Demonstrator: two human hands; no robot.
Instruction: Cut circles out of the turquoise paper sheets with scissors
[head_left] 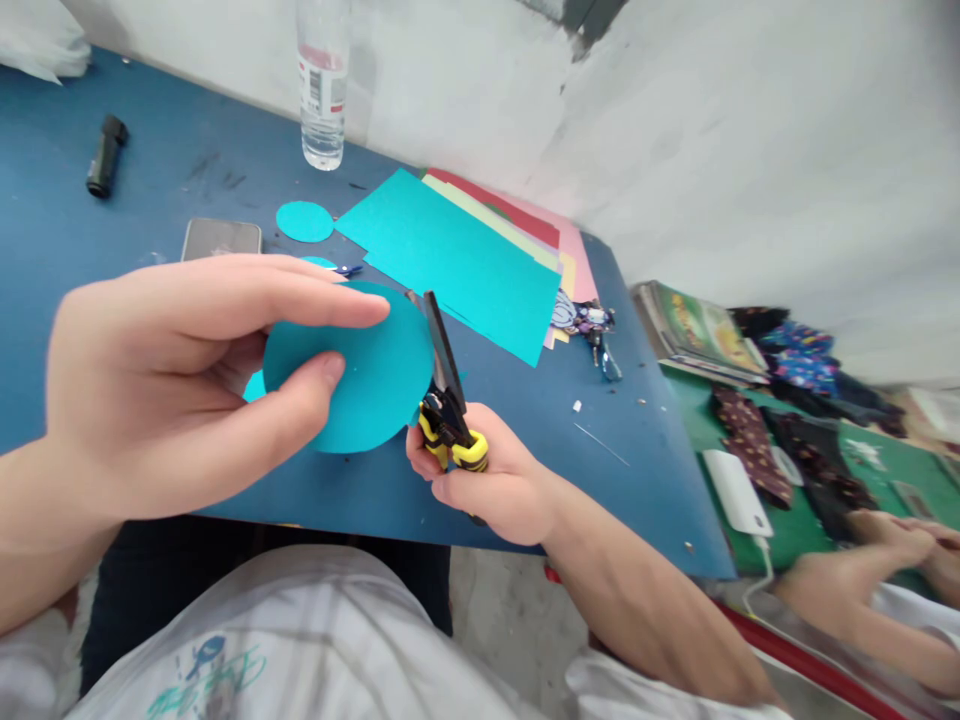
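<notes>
A turquoise paper circle [375, 390] is pinched between the thumb and fingers of my left hand [187, 380], held up above the blue table. My right hand [495, 480] is closed round the yellow-and-black handles of a pair of scissors [446, 400]. The scissors' blades point up and away, parted, at the right edge of the circle. Behind my left hand lies a smaller turquoise paper oval [304, 221] on the table. Another piece of turquoise paper is partly hidden behind my left fingers, beside a dark blue pointed tool [349, 270].
Coloured paper sheets [465, 260] lie by the wall, near a water bottle [323, 110], a phone [223, 238] and a black flashlight [107, 157]. A patterned keyring [589, 318] rests at the right. On a green table are books [701, 335], a white power bank [737, 492] and another person's hands [862, 580].
</notes>
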